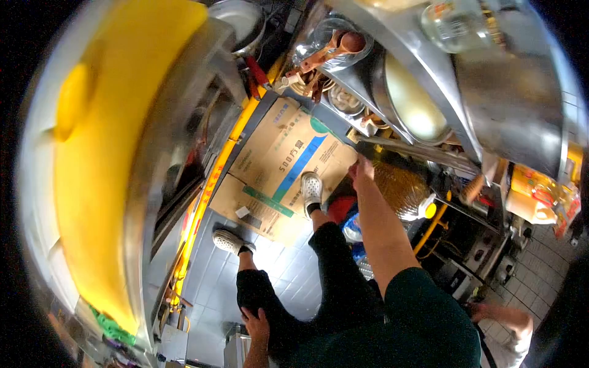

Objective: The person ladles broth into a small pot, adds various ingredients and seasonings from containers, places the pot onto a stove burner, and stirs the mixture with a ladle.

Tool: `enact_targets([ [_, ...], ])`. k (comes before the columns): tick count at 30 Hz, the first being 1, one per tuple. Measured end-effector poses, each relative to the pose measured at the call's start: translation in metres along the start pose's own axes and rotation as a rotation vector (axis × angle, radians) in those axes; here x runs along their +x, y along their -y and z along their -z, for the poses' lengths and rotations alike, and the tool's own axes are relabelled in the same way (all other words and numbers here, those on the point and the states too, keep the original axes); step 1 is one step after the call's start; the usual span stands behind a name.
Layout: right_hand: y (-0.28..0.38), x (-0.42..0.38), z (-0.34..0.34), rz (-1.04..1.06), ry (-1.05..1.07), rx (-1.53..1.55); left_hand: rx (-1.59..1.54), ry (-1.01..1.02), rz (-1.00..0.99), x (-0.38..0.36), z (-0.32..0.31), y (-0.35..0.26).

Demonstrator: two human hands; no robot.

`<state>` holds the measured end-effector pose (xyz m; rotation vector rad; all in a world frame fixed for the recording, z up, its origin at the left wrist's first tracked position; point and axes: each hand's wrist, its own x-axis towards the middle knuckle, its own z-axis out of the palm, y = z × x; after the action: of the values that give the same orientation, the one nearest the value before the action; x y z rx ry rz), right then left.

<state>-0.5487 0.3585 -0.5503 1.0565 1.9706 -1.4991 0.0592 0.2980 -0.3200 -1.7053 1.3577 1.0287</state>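
Note:
My left hand (254,325) lies against my dark-clad thigh, fingers apart and holding nothing. My right arm stretches forward, and my right hand (362,170) is by the end of the lower shelf, above the edge of a flattened cardboard box (264,150). Its fingers look curled together; what they hold, if anything, is hidden. Just right of that hand lies a large clear container of amber contents (399,184). A yellow cap (430,210) shows near its lower end. Red and blue items (351,228) sit below the hand, partly covered by my arm.
The cardboard covers tiled floor (276,264) under my feet. A steel shelf holds a big metal bowl (414,101), wooden ladles (331,49) and a glass jar (451,27). Yellow pipe (230,144) runs along the left counter. Another person's arm (506,316) shows at lower right.

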Motion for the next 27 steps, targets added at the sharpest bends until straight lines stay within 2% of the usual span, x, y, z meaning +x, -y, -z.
enact_targets([
  [3, 0.023, 0.066, -0.017, 0.078, -0.064, -0.006, 0.124, -0.042, -0.003, 0.010, -0.003, -0.021],
  [5, 0.012, 0.157, -0.026, 0.172, -0.108, 0.078, 0.182, -0.067, -0.016, 0.018, 0.000, -0.028],
  [7, 0.036, 0.153, -0.047, 0.191, 0.005, 0.150, 0.161, -0.105, -0.047, 0.012, 0.008, -0.047],
  [8, 0.025, 0.198, -0.047, 0.290, 0.042, 0.185, 0.154, -0.116, -0.068, 0.011, 0.013, -0.057],
  [9, 0.051, 0.160, -0.057, 0.152, 0.046, 0.150, 0.203, -0.066, -0.006, 0.011, 0.018, -0.064],
  [11, 0.053, 0.187, -0.061, 0.200, 0.092, 0.052, 0.304, 0.039, 0.116, 0.018, 0.023, -0.070],
  [13, 0.045, 0.250, -0.061, 0.150, 0.114, 0.166, 0.349, -0.071, -0.031, 0.025, 0.009, -0.054],
  [14, 0.052, 0.291, -0.051, -0.017, 0.181, 0.081, 0.325, -0.146, -0.112, 0.022, 0.005, -0.058],
  [15, 0.056, 0.281, -0.057, 0.013, 0.176, 0.125, 0.305, -0.221, -0.195, 0.019, 0.005, -0.063],
  [16, 0.061, 0.268, -0.064, 0.044, 0.172, 0.168, 0.238, -0.131, -0.041, 0.018, 0.010, -0.075],
  [17, 0.061, 0.297, -0.056, 0.027, 0.325, 0.236, 0.244, -0.147, -0.070, 0.020, 0.008, -0.070],
  [20, 0.082, 0.282, -0.058, 0.053, 0.403, 0.150, 0.243, -0.158, -0.098, 0.026, 0.000, -0.059],
  [23, 0.079, 0.322, -0.053, 0.080, 0.605, 0.431, 0.209, -0.145, -0.097, 0.027, 0.002, -0.063],
  [27, 0.097, 0.273, -0.061, 0.167, 0.213, 0.260, 0.160, -0.097, -0.074, 0.026, 0.012, -0.069],
])
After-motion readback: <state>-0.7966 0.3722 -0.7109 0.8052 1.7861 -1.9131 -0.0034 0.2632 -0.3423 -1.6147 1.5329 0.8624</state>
